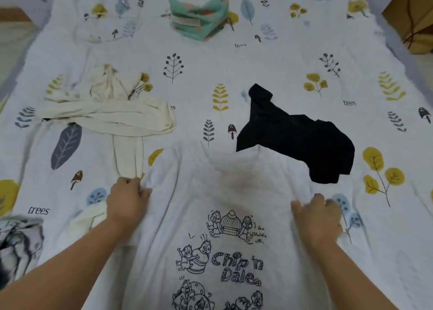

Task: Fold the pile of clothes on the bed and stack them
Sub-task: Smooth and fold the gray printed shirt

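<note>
On bed: both hands, left (127,201) and right (316,217), grip "Chip 'n Dale" white shirt (222,251) edges

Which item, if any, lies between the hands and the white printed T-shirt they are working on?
Nothing does. The left hand and right hand both grip the white T-shirt directly at its edges. The black garment overlaps only the shirt's far right corner, beyond the hands; the cream garment lies to the left.

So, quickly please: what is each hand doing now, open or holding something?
Left hand: fingers pinch the white Chip 'n Dale T-shirt near its left shoulder.
Right hand: fingers grip the same T-shirt.
</note>
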The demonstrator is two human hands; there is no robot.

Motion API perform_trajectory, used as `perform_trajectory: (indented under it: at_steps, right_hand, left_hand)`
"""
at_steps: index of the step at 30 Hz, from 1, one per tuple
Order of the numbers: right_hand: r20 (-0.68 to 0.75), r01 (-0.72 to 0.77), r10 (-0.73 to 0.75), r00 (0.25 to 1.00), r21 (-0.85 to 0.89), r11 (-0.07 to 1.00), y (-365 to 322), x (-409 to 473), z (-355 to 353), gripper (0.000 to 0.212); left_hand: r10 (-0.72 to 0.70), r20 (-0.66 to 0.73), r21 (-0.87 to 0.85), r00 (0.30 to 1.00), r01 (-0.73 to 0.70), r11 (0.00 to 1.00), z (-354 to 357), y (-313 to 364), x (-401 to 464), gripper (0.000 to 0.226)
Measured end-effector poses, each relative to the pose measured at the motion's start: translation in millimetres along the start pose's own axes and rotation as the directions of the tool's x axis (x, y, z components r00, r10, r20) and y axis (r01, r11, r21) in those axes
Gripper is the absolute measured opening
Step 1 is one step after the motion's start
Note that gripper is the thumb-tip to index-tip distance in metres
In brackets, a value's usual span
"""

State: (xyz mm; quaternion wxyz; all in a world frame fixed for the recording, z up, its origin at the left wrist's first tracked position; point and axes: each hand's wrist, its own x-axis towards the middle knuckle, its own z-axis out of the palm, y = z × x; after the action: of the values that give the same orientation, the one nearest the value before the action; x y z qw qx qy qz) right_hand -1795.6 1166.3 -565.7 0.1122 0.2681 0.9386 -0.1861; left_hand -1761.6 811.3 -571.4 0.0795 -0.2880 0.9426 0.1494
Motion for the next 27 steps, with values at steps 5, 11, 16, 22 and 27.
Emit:
perform_trajectory:
  at_steps: [5,11,16,22,27]
  right_hand:
    - [-0.126,0.193,-0.179,0.976,0.109,0.975,0,24,-20,0.025]
    - [0.261,-0.104,-0.009,0.965,0.417,0.903,6,32,-38,0.043]
    - [0.547,-0.372,0.032,0.837,0.524,0.766,43,37,-65,0.008]
    - [0.376,-0.323,0.054,0.925,0.703,0.634,60,38,-85,0.01]
    - [-0.013,-0.051,0.07,0.997,0.564,0.825,46,26,-100,0.03]
  left_hand:
    - [-0.142,-0.174,-0.091,0.974,0.128,0.988,-29,-21,24,0.025]
    - [0.001,-0.269,0.094,0.963,0.025,0.995,-35,10,15,0.032]
    - [0.502,-0.065,0.12,0.862,-0.493,0.862,2,84,-40,0.044]
    - [0.702,0.313,-0.012,0.64,-0.737,0.676,62,163,-96,0.055]
    - [0.628,0.406,-0.244,0.664,-0.584,0.774,68,204,-112,0.033]
